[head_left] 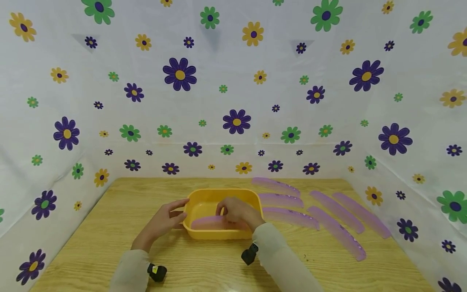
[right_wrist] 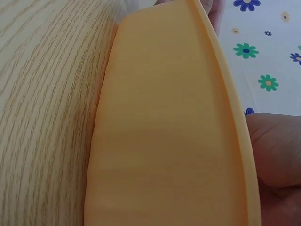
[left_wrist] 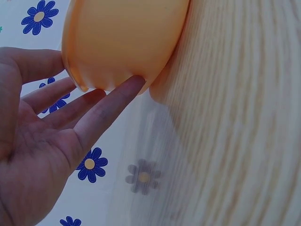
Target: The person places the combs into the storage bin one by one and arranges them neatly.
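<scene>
A yellow plastic basin [head_left: 215, 235] with rounded corners stands on the table. Against its left end my left hand [head_left: 162, 221] rests with spread, fairly straight fingertips; the left wrist view shows those fingers [left_wrist: 110, 108] touching the end wall, the thumb near the rim. My right hand [head_left: 238, 211] reaches down inside the basin and pinches a translucent purple comb [head_left: 208, 223], which lies lengthwise along the near wall. In the right wrist view the basin's side [right_wrist: 160, 122] hides the fingertips and the comb, leaving only part of the right hand [right_wrist: 277, 155] past the rim.
Right of the basin, several purple combs lie on the wooden table [head_left: 175, 263]: a stack of rows close by, such as one comb [head_left: 290, 217], and slanted ones farther right, such as another comb [head_left: 337, 231]. Flower-printed sheeting [head_left: 233, 93] encloses the back and sides.
</scene>
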Demonstrator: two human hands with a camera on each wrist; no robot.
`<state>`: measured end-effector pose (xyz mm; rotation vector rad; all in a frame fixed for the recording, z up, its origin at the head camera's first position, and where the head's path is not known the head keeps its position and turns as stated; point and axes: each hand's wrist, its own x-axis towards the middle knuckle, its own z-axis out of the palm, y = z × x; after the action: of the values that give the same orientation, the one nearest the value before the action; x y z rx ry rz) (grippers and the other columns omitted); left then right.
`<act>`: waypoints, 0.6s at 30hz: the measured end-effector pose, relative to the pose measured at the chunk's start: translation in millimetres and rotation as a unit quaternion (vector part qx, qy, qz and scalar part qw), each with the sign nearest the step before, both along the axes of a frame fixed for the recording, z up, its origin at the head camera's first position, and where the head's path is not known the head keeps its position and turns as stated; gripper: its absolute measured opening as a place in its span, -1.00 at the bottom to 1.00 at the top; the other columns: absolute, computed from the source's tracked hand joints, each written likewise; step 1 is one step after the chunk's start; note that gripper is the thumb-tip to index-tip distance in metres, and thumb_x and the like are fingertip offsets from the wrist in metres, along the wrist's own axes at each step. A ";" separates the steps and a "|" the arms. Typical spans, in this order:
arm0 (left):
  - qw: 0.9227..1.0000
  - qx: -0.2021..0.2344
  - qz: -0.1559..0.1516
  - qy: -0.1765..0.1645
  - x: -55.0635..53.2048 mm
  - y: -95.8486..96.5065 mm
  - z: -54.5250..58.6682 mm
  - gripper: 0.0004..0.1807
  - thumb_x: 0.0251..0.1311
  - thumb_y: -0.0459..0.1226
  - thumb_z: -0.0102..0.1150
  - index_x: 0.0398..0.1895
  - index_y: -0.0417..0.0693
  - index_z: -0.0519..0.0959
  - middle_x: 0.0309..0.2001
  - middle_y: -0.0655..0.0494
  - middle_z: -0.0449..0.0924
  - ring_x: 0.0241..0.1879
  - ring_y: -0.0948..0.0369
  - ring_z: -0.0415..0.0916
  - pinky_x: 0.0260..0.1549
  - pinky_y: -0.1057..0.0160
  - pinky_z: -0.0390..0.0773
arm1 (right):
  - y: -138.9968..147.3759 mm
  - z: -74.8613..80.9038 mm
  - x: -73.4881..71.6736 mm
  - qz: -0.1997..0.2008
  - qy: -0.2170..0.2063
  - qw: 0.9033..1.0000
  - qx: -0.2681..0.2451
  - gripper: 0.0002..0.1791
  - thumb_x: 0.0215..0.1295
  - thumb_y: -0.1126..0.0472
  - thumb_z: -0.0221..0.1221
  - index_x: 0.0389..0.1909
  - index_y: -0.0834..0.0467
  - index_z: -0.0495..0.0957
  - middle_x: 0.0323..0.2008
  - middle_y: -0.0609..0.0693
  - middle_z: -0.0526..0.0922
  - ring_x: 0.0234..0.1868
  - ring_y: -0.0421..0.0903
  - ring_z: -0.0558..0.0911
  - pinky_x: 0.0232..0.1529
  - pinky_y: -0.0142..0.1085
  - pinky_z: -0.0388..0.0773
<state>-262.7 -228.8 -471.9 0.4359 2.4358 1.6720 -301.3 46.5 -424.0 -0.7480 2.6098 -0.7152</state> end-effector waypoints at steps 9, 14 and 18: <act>1.000 0.007 -0.009 0.003 -1.3 -1.6 -1.8 -0.37 0.50 -0.32 0.11 0.57 -0.25 0.22 0.57 -0.38 0.13 0.36 -0.33 0.45 -0.06 0.13 0.79 | -0.7 -1.1 -0.6 0.006 0.017 1.000 0.010 -0.66 0.25 0.58 0.22 -0.17 0.10 0.75 -0.26 0.05 0.71 -0.25 -0.09 0.58 -0.03 -0.19 0.72; 1.000 0.007 -0.006 0.002 -1.1 -1.0 -1.2 -0.37 0.50 -0.32 0.11 0.56 -0.25 0.22 0.57 -0.37 0.15 0.35 -0.32 0.46 -0.06 0.13 0.79 | -1.2 -2.9 -3.3 -0.003 0.012 1.000 0.018 -0.67 0.26 0.54 0.22 -0.17 0.07 0.76 -0.25 0.01 0.70 -0.23 -0.11 0.57 0.00 -0.21 0.71; 1.000 0.007 -0.009 0.004 -1.3 -1.0 -1.3 -0.37 0.50 -0.33 0.10 0.56 -0.26 0.22 0.56 -0.38 0.14 0.35 -0.33 0.45 -0.07 0.12 0.79 | -1.6 -4.6 -4.8 -0.008 0.013 1.000 0.026 -0.66 0.28 0.53 0.22 -0.14 0.07 0.79 -0.22 0.01 0.72 -0.21 -0.11 0.58 0.06 -0.19 0.71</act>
<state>-264.1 -229.8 -473.2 0.4652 2.4192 1.6836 -306.1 45.0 -428.6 -0.7268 2.6491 -0.6447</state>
